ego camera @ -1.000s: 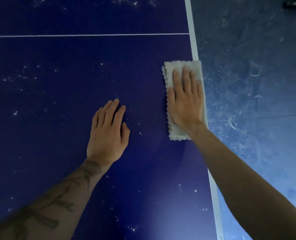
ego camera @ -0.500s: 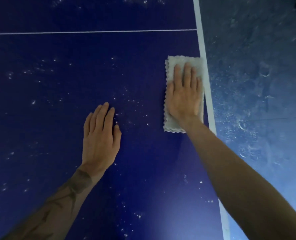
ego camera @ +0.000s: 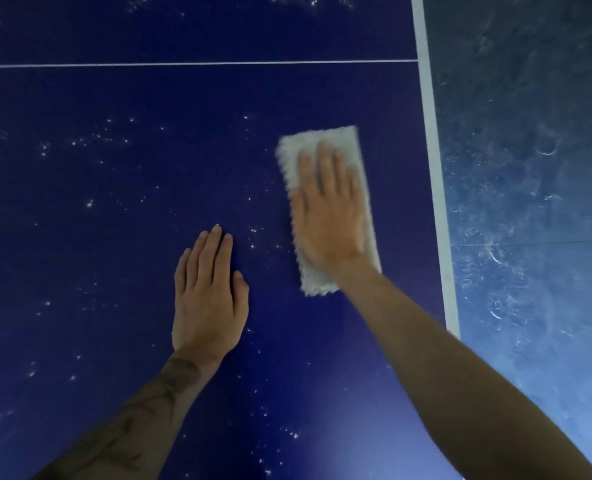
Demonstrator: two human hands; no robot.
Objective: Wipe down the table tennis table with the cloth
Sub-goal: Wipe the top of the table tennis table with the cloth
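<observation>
On the head view, the change I note is in the cloth (ego camera: 322, 140): a second ago it lay over the white edge stripe (ego camera: 433, 168), and now it sits inboard of it, with a strip of bare blue desk (ego camera: 114, 237) between the two. My right hand (ego camera: 329, 216) lies flat on the cloth, fingers straight and pressing, not curled round it, and its outline is blurred, so I judge the stroke is under way towards my left hand (ego camera: 207, 299). That hand has stayed palm down on the desk, fingers straight and together, holding nothing, near the cloth but apart from it. Pale specks (ego camera: 90, 203) dot the surface beyond and left of the left hand, so I reckon most of the wiping is still to do. By count: one cloth, two hands, one desk, one broad edge stripe, one thin white line (ego camera: 183, 64) ahead of both hands, and specks too many to count. The floor (ego camera: 530, 168) lies right of the right hand.
</observation>
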